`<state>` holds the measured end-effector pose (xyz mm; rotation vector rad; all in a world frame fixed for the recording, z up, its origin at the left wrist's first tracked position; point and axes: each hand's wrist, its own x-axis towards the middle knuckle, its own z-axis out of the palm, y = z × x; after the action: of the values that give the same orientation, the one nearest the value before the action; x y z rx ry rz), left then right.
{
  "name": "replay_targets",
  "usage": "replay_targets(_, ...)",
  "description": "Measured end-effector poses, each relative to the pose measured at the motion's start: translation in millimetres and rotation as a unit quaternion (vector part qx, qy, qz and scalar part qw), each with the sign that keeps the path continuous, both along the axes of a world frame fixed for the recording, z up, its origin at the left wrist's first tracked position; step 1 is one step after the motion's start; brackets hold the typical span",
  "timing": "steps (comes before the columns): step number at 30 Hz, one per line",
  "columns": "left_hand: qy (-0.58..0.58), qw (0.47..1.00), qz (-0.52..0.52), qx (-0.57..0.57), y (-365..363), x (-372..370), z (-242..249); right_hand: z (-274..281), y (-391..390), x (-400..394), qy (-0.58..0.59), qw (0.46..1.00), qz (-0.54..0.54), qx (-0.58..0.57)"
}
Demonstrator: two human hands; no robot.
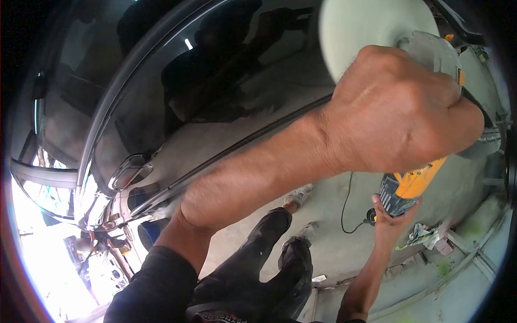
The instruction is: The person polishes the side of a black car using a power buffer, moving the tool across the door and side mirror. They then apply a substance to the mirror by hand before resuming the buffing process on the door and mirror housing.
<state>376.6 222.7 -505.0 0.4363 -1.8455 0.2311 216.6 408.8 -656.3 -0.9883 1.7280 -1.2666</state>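
Note:
A yellow and black power polisher (417, 180) spans from my right hand up to a round white pad (371, 32), whose face looks smeared as if turning. The pad lies right at the glossy black car (242, 70). My left hand (398, 107) reaches across and is closed in a fist over the front of the polisher, hiding much of its middle. Lower down, my right hand (392, 218) is wrapped round the polisher's rear end, thumb up along its side.
A dark cord (343, 223) loops down to the grey floor (334, 258). The car's door handle (132, 171) juts out at left. Rubble and papers (425, 237) lie along the wall at right. Bright daylight and clutter (102, 253) show at lower left.

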Motion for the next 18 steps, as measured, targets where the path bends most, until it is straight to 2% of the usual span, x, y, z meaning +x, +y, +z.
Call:
replay_targets(6,0.032,0.999,-0.005,-0.02,2.1,2.2,-0.6,0.7,1.5,5.1,-0.062,0.997,-0.039,-0.02)
replay_targets(9,0.045,0.998,-0.022,-0.027,1.7,7.3,2.7,-6.2,0.9,1.3,-0.036,0.998,-0.029,-0.048)
replay_targets(12,0.054,0.998,-0.006,-0.039,2.3,7.4,2.3,-5.3,-0.1,-2.4,0.058,0.998,-0.02,-0.016)
replay_targets(15,0.064,0.998,0.001,-0.008,7.8,-3.7,-2.2,-4.4,4.3,-9.6,0.233,0.971,0.041,-0.037)
replay_targets(18,0.05,0.999,-0.005,0.021,10.3,-8.4,-6.2,-10.2,13.5,-9.1,0.066,0.998,-0.013,-0.012)
